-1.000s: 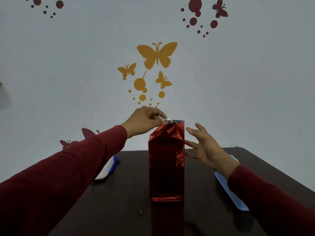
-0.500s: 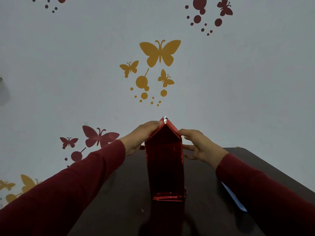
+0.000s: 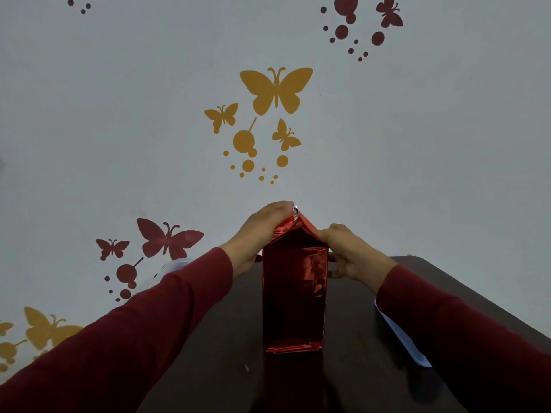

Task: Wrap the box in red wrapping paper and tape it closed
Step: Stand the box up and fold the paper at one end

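I see the box (image 3: pixel 293 296) standing upright on its short end near the middle of the dark table (image 3: pixel 357 383), already sheathed in glossy red wrapping paper (image 3: pixel 293 242) that peaks into a gable at the top. The foil looks slick, thin and crease-prone, and the tall narrow box probably tips easily, so I would take hold at the upper side folds, not the shiny faces. My left hand (image 3: pixel 262 231) lies with flat fingers pressing the left slope of the peak; my right hand (image 3: pixel 347 251) pinches the right fold against the box's upper corner. A blue-and-white flat object (image 3: pixel 399 335) lies right of the box, partly under my sleeve; the table's right edge is close, with open room nearer me.
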Available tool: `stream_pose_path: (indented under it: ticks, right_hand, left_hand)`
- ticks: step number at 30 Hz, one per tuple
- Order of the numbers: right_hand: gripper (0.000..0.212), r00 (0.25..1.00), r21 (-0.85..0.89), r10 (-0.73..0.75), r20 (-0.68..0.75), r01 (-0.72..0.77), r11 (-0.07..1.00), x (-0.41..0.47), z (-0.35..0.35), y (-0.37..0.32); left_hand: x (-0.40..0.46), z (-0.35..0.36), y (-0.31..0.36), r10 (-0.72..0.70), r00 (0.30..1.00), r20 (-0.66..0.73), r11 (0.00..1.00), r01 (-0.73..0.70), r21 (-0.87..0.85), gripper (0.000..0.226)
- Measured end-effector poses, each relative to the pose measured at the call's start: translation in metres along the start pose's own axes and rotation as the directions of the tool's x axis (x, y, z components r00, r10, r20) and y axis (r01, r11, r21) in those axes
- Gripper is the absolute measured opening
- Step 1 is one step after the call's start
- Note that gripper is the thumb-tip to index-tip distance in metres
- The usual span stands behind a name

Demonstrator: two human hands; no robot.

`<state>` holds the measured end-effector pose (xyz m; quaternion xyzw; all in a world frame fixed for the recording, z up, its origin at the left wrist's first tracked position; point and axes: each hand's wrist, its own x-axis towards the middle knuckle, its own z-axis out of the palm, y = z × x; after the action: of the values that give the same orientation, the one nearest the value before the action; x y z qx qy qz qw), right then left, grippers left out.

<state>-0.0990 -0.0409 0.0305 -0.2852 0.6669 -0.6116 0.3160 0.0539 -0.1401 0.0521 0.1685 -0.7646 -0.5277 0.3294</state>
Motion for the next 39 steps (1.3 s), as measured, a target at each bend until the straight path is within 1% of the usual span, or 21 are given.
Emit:
stream_pose_path:
  ticks: [2,4,6,7,9,11,13,16,18,20,22,24,25,26,27,29,30,32,39]
  right_hand:
    - [0.096,1.000,-0.005,-0.025,0.006,0.025,1.000,-0.004,0.001,0.000]
    - [0.104,0.997,-0.020,-0.068,0.022,0.068,0.997,-0.008,0.001,-0.001]
    - [0.111,0.992,-0.036,-0.125,0.031,0.126,0.991,-0.011,0.000,0.000]
    - [0.112,0.989,-0.037,-0.146,0.030,0.147,0.988,-0.010,-0.001,0.002]
    - [0.112,0.984,-0.027,-0.178,0.019,0.179,0.984,-0.009,-0.003,0.006]
    - [0.111,0.982,-0.002,-0.191,0.010,0.191,0.982,-0.009,-0.004,0.009]
    - [0.110,0.978,0.027,-0.207,0.012,0.207,0.978,-0.010,-0.003,0.012]
    - [0.108,0.972,0.067,-0.234,0.016,0.233,0.970,-0.012,-0.003,0.014]
    - [0.106,0.964,0.070,-0.266,0.009,0.265,0.962,-0.013,-0.004,0.015]
    - [0.102,0.941,0.042,-0.336,-0.039,0.338,0.940,-0.015,-0.005,0.014]
    - [0.089,0.895,-0.012,-0.428,-0.128,0.430,0.903,-0.019,-0.006,0.012]
    - [0.069,0.843,-0.065,-0.493,-0.216,0.491,0.868,-0.022,-0.009,0.006]
    - [0.060,0.831,-0.083,-0.500,-0.243,0.496,0.864,-0.024,-0.011,0.002]
    - [0.055,0.838,-0.088,-0.485,-0.249,0.480,0.873,-0.025,-0.012,-0.002]
    - [0.052,0.861,-0.082,-0.450,-0.236,0.444,0.892,-0.026,-0.012,-0.006]
    - [0.050,0.922,-0.056,-0.350,-0.167,0.345,0.937,-0.026,-0.010,-0.012]
    - [0.051,0.945,-0.052,-0.301,-0.128,0.297,0.954,-0.026,-0.008,-0.014]
    - [0.057,0.965,-0.083,-0.247,-0.084,0.241,0.967,-0.023,-0.004,-0.015]
    - [0.065,0.967,-0.189,-0.228,-0.112,0.204,0.961,-0.024,0.005,-0.022]
  left_hand:
    - [0.002,-0.001,0.006,-0.021,1.000,-0.007,0.999,0.021,0.046,0.032]
    - [0.002,-0.002,0.006,-0.064,0.997,0.039,0.988,0.058,0.140,0.019]
    - [0.001,-0.006,0.002,-0.115,0.990,0.078,0.970,0.095,0.223,0.011]
    - [0.000,-0.009,-0.001,-0.147,0.985,0.090,0.958,0.119,0.260,0.015]
    - [-0.001,-0.015,-0.008,-0.196,0.972,0.126,0.941,0.150,0.304,0.034]
    - [-0.003,-0.018,-0.014,-0.177,0.972,0.153,0.948,0.127,0.293,0.044]
    - [-0.006,-0.019,-0.016,-0.131,0.981,0.143,0.951,0.083,0.297,0.047]
    - [-0.007,-0.019,-0.015,-0.116,0.983,0.144,0.950,0.067,0.306,0.056]
    - [-0.008,-0.017,-0.012,-0.122,0.982,0.143,0.949,0.074,0.306,0.063]
    - [-0.008,-0.017,-0.011,-0.119,0.984,0.130,0.949,0.075,0.306,0.063]
    - [-0.009,-0.017,-0.011,-0.117,0.986,0.117,0.948,0.076,0.310,0.061]
    - [-0.009,-0.017,-0.012,-0.126,0.987,0.104,0.947,0.089,0.308,0.064]
    - [-0.009,-0.017,-0.013,-0.135,0.986,0.095,0.946,0.100,0.310,0.066]
    - [-0.009,-0.016,-0.012,-0.141,0.986,0.088,0.944,0.108,0.311,0.068]
    - [-0.009,-0.015,-0.013,-0.145,0.986,0.081,0.944,0.113,0.310,0.069]
    - [-0.007,-0.015,-0.014,-0.142,0.987,0.079,0.946,0.112,0.305,0.068]
    - [-0.006,-0.015,-0.015,-0.137,0.987,0.080,0.947,0.107,0.303,0.067]
    - [-0.005,-0.016,-0.017,-0.126,0.989,0.082,0.950,0.097,0.297,0.066]
    - [-0.004,-0.019,-0.022,-0.110,0.992,0.069,0.959,0.088,0.268,0.057]
